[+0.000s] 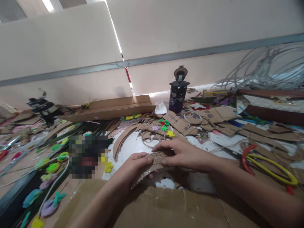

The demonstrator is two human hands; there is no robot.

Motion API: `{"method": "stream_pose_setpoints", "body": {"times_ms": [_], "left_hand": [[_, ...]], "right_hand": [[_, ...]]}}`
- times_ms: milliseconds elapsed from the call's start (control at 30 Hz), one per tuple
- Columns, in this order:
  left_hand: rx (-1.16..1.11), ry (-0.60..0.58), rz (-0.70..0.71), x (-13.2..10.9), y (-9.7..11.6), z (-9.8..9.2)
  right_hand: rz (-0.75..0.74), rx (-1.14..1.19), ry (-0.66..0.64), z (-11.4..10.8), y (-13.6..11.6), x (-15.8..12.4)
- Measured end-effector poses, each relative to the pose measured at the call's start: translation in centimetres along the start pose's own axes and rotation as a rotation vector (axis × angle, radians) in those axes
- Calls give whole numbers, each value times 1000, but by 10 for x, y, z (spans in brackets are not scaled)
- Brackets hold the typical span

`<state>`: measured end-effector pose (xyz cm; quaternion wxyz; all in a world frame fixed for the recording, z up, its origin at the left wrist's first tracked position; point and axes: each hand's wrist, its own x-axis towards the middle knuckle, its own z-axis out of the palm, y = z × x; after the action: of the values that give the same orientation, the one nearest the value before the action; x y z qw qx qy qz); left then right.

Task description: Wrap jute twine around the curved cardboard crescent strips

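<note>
Both hands grip a curved strip wrapped in brown twine (155, 158), held over the near part of the table. My left hand (140, 163) is closed on its left end, thumb on top. From the right, my right hand (178, 155) pinches the strip between thumb and fingers. Just beyond lies a curved cardboard strip (123, 139), beside a twine-covered piece (147, 127) and loose twine. Small fuzzy flowers in red, green, purple and yellow (170, 133) rest near it. Part of the held strip is hidden by my fingers.
Scissors (237, 155) with red and yellow handles lie at right. A dark bottle (177, 95) with its lid up stands at the back. A cardboard tray (114, 110), cardboard scraps (218, 114) and coiled pale tubing (263, 69) surround the area. Fuzzy flowers (53, 167) lie left.
</note>
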<state>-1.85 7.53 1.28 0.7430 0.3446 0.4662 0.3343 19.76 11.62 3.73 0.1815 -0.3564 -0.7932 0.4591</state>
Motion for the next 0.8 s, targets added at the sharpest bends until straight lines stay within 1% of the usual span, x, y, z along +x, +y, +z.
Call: {"method": "stream_pose_setpoints", "body": {"times_ms": [167,300,500,567,667,733,800], "left_hand": [[-11,3,-10,0,0,0],[-5,-8,-9,-2,1,2],[-3,27,-37,-1,0,1],[33,-8,-45,-1,1,0],[88,-94,-48,-2,2,0],[80,-111,-45,-3,2,0],[57,-103,-45,-3,2,0]], "right_hand": [[1,-45,5,1,-1,0],[-16,-37,3,-1,-5,-1],[21,-39,-7,3,-8,-1],[28,-31,-30,4,-7,0],[8,-39,-39,5,-6,1],[-1,-28,-36,5,-5,1],[5,-12,-38,4,-4,2]]}}
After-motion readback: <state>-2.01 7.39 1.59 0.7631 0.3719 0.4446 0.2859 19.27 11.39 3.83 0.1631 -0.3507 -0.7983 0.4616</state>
